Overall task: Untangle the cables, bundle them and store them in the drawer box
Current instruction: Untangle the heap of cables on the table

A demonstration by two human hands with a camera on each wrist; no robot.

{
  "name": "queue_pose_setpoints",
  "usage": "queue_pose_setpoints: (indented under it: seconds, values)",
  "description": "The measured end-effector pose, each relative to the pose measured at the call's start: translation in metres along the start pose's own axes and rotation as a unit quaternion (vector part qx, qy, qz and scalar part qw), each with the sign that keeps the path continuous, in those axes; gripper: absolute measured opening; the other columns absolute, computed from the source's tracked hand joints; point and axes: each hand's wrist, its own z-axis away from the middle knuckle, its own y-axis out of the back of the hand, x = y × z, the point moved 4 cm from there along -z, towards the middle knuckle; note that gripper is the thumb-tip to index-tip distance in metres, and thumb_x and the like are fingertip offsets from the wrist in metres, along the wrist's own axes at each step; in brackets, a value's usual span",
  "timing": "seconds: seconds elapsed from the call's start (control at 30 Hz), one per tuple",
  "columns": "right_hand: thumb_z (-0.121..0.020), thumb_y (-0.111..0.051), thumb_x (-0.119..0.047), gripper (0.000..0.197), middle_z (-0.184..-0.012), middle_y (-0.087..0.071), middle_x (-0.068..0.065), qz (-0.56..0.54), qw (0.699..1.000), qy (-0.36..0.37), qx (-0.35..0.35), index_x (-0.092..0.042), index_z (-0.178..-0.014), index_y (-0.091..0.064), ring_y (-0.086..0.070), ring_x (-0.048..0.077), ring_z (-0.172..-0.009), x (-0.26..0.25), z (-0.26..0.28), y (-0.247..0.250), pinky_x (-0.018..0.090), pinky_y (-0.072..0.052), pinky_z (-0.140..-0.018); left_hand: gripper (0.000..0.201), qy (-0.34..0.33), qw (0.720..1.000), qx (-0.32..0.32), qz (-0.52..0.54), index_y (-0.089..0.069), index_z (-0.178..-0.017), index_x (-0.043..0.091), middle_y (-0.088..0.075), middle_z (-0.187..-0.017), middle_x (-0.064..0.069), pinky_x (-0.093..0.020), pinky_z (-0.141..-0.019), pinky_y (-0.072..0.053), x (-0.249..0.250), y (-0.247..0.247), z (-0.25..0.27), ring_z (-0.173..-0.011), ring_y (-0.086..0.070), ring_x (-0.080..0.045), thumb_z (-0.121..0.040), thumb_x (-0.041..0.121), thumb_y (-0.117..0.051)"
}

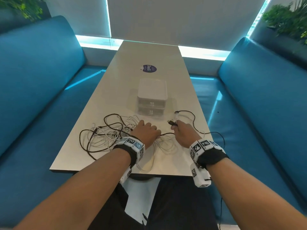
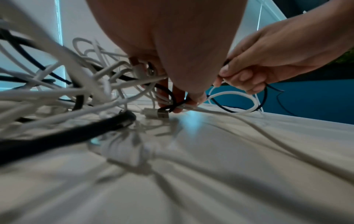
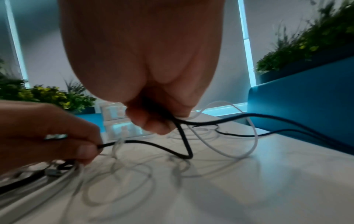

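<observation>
A person's left hand pinches a black cable at the edge of a knot of black and white cables spread across the white surface, while the right hand closes its grip on the same black cable near its plug. The clear drawer box stands just beyond, both drawers closed. The risk: pulling the black cable sideways could cinch the white loops tighter, drag the heap toward the box, or send the length trailing off the surface's right edge sliding down.
</observation>
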Motion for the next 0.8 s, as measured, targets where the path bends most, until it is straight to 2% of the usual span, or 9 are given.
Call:
queue_pose_setpoints:
  seconds: [0.07, 0.13, 0.2, 0.27, 0.37, 0.43, 0.57, 0.7, 0.8]
  values:
    - [-0.101, -0.04, -0.024, 0.02, -0.106, -0.064, 0.019, -0.026, 0.999, 0.021, -0.003, -0.01, -0.115, -0.045, -0.063, 0.036, -0.092, -0.01, -0.001, -0.006, 0.045, -0.052, -0.081, 0.025, -0.005, 1.0, 0.007, -0.001, -0.056, -0.117, 0.022, -0.064, -0.114, -0.001, -0.042, -0.092, -0.034, 0.0, 0.002, 0.0, -0.109, -0.057, -0.026, -0.107, 0.031, -0.035]
    - [-0.101, -0.04, -0.024, 0.023, -0.103, -0.065, 0.021, -0.027, 0.999, 0.032, 0.002, -0.008, -0.117, -0.041, -0.064, 0.038, -0.09, -0.018, -0.001, -0.01, 0.051, -0.052, -0.081, 0.025, -0.007, 1.0, 0.006, 0.008, -0.056, -0.116, 0.02, -0.065, -0.111, -0.001, -0.042, -0.092, -0.033, -0.001, 0.005, 0.001, -0.107, -0.059, -0.026, -0.107, 0.032, -0.035]
    - [-0.101, -0.042, -0.024, 0.026, -0.107, -0.064, 0.023, -0.013, 0.999, 0.039, -0.002, -0.006, -0.119, -0.042, -0.062, 0.04, -0.094, -0.021, 0.0, -0.012, 0.045, -0.051, -0.08, 0.022, -0.005, 1.0, 0.005, 0.016, -0.055, -0.114, 0.02, -0.066, -0.107, -0.001, -0.043, -0.093, -0.032, -0.002, 0.007, 0.001, -0.103, -0.06, -0.026, -0.107, 0.03, -0.036]
    - [-0.097, -0.05, -0.026, 0.028, -0.111, -0.064, 0.018, 0.005, 0.999, 0.039, -0.023, -0.009, -0.119, -0.049, -0.061, 0.035, -0.099, -0.02, 0.001, -0.015, 0.038, -0.049, -0.08, 0.013, 0.006, 1.0, 0.006, 0.021, -0.052, -0.112, 0.023, -0.068, -0.102, 0.002, -0.042, -0.092, -0.031, -0.005, 0.006, 0.0, -0.097, -0.061, -0.025, -0.105, 0.024, -0.04]
    - [-0.094, -0.057, -0.03, 0.027, -0.109, -0.065, 0.012, 0.025, 0.998, 0.038, -0.051, -0.014, -0.116, -0.059, -0.061, 0.028, -0.1, -0.016, 0.0, -0.019, 0.034, -0.047, -0.08, 0.012, 0.021, 0.999, -0.001, 0.042, -0.049, -0.11, 0.025, -0.069, -0.096, 0.004, -0.041, -0.091, -0.029, -0.005, 0.001, -0.001, -0.092, -0.061, -0.024, -0.103, 0.017, -0.043]
    - [-0.095, -0.057, -0.033, 0.025, -0.106, -0.065, 0.012, 0.031, 0.998, 0.033, -0.051, -0.014, -0.111, -0.061, -0.061, 0.028, -0.096, -0.013, -0.001, -0.019, 0.033, -0.046, -0.077, 0.011, 0.021, 0.999, 0.001, 0.032, -0.05, -0.108, 0.022, -0.069, -0.098, 0.002, -0.042, -0.092, -0.031, -0.004, 0.002, 0.0, -0.094, -0.06, -0.025, -0.106, 0.024, -0.04]
    - [-0.096, -0.056, -0.035, 0.025, -0.106, -0.065, 0.012, 0.042, 0.999, 0.005, -0.012, -0.017, -0.113, -0.062, -0.061, 0.029, -0.094, 0.004, -0.002, -0.007, 0.032, -0.043, -0.074, 0.033, 0.026, 0.999, -0.023, 0.002, -0.057, -0.117, 0.019, -0.067, -0.114, -0.003, -0.044, -0.098, -0.031, -0.013, -0.003, 0.008, -0.111, -0.054, -0.027, -0.107, 0.036, -0.031]
    - [-0.097, -0.053, -0.03, 0.022, -0.108, -0.066, 0.015, 0.068, 0.996, -0.058, 0.029, -0.013, -0.11, -0.061, -0.062, 0.034, -0.096, 0.032, -0.001, 0.014, 0.036, -0.05, -0.08, 0.036, 0.027, 0.999, -0.021, 0.001, -0.059, -0.117, 0.021, -0.067, -0.115, -0.001, -0.044, -0.098, -0.03, -0.025, -0.009, 0.016, -0.111, -0.054, -0.026, -0.108, 0.038, -0.029]
    - [-0.098, -0.05, -0.027, 0.027, -0.112, -0.065, 0.016, 0.059, 0.996, -0.049, 0.034, -0.011, -0.119, -0.059, -0.061, 0.035, -0.1, 0.031, 0.001, 0.016, 0.036, -0.049, -0.083, 0.034, 0.021, 1.0, -0.009, 0.0, -0.058, -0.115, 0.021, -0.068, -0.114, 0.0, -0.044, -0.096, -0.031, -0.022, -0.011, 0.016, -0.108, -0.055, -0.026, -0.107, 0.036, -0.029]
